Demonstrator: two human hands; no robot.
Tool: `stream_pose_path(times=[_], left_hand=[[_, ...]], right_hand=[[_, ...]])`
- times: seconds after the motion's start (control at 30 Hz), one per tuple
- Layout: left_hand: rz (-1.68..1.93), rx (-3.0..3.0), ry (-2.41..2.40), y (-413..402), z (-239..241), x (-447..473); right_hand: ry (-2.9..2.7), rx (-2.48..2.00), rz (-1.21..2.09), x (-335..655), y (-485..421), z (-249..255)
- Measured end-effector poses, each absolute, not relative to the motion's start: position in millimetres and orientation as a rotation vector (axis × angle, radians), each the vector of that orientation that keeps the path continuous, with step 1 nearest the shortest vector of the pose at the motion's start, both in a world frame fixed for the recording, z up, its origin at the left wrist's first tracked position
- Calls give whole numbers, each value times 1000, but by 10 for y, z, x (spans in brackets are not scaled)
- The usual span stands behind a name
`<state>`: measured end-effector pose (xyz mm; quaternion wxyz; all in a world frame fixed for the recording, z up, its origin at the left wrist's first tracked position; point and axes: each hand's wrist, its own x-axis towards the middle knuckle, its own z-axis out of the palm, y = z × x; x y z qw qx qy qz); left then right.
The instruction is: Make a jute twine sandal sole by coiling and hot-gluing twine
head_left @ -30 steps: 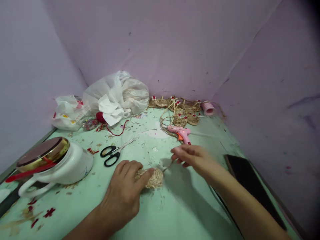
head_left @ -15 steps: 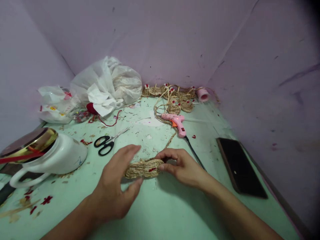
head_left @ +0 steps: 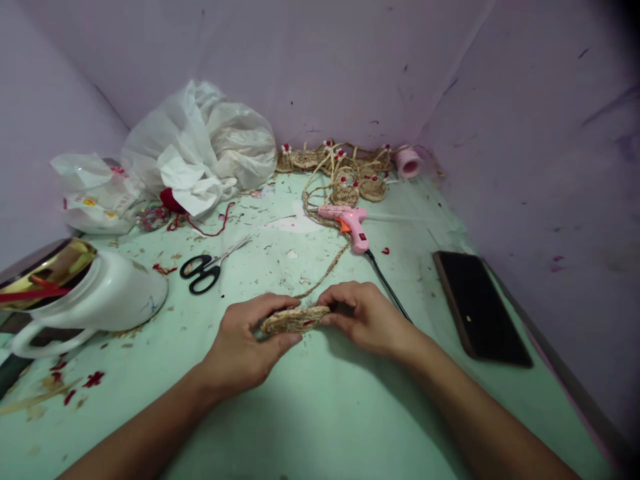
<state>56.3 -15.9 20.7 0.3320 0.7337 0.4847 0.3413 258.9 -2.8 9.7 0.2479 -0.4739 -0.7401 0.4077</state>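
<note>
A small woven piece of braided straw cord (head_left: 295, 321) is held between my two hands, tilted so that mostly its edge shows. My left hand (head_left: 253, 340) grips its left end, thumb below and fingers behind. The right end is pinched by the thumb and fingers of my right hand (head_left: 357, 317), close to a small red spot on the weave. From behind the piece a braided cord (head_left: 327, 270) runs up the table toward a pink glue gun (head_left: 350, 223), which lies on its side with its black cable trailing toward my right forearm.
Black-handled scissors (head_left: 207, 270) lie at the left, beyond a tipped white mug (head_left: 125, 290). A phone (head_left: 483, 307) rests at the right. Along the back wall are a plastic bag (head_left: 235, 143), several finished straw pieces (head_left: 345, 190) and a pink spool (head_left: 409, 162). Scraps litter the table (head_left: 310, 427).
My left hand has closed from a spread position onto the woven piece. The piece has tilted to show a thinner edge. The whole view has shifted slightly.
</note>
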Motion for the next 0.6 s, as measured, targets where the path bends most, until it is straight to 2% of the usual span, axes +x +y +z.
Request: stream_pose_path(times=[0.33,0.6], left_hand=[[834,2173,1201,-184,21,649],[894,2228,1342,-247,-4,717]], right_hand=[[-2199,-1201,929,2630,-11,90],[-2239,-1133,875,2615,30,16]])
